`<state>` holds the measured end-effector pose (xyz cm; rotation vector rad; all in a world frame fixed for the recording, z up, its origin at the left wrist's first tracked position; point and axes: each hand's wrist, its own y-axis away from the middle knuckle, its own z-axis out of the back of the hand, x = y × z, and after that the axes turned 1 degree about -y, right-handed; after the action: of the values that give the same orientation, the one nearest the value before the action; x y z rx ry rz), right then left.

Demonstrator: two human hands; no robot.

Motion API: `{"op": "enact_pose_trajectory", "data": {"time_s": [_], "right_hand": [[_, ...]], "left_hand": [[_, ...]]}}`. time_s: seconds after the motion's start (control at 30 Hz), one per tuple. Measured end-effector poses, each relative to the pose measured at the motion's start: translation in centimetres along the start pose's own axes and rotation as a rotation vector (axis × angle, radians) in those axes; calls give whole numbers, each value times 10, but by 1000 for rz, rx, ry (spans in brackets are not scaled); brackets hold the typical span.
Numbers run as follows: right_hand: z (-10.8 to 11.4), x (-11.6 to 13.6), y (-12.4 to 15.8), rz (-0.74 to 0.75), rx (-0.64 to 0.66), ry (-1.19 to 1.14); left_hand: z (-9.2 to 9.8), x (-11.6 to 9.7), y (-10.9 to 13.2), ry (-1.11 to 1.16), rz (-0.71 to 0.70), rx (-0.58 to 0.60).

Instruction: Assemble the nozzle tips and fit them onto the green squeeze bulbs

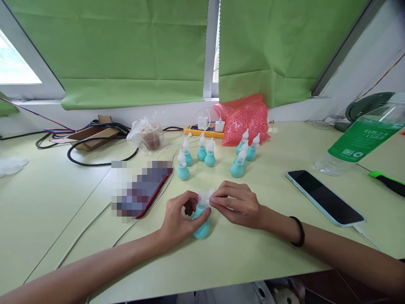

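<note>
- At the left edge, a whitish thing [12, 166] is cut off by the frame; I cannot tell what it is.
- A phone [144, 192] in a red case lies on the table [126, 270], its screen blurred by blocks.
- The left hand [182, 217] holds a teal bulb [201, 229] between thumb and fingers, near the table's front edge; these cover part of its body.
- The right hand [237, 203] pinches a whitish piece [211, 192] at the bulb's clear top, mostly hidden by the fingertips.
- Behind, in the right cluster, one tipped bulb [244, 147] is partly covered by another.
- The green-labelled bottle [357, 137] leans, its upper end reaching the right edge.
</note>
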<state>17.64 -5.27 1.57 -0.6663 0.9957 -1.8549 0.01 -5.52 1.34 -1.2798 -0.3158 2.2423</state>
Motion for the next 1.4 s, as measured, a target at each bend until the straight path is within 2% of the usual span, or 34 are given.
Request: {"op": "enact_pose_trajectory", "data": {"time_s": [0.17, 0.4, 0.63, 0.77, 0.97, 1.13, 1.4], "right_hand": [[1, 0, 2, 99, 11, 120], [-3, -1, 3, 82, -31, 110], [-6, -1, 1, 46, -47, 88], [-7, 0, 4, 39, -32, 92], [-7, -2, 6, -67, -47, -2], [-9, -4, 7, -48, -52, -80], [-10, 1, 8, -58, -76, 32]], "left_hand": [[-1, -1, 0, -50, -44, -28], [-1, -3, -1, -27, -38, -20], [-1, 1, -2, 134, 154, 77], [0, 4, -6, 203, 242, 55], [-1, 3, -4, 169, 183, 88], [-1, 3, -4, 173, 182, 96], [0, 0, -4, 141, 168, 73]]}}
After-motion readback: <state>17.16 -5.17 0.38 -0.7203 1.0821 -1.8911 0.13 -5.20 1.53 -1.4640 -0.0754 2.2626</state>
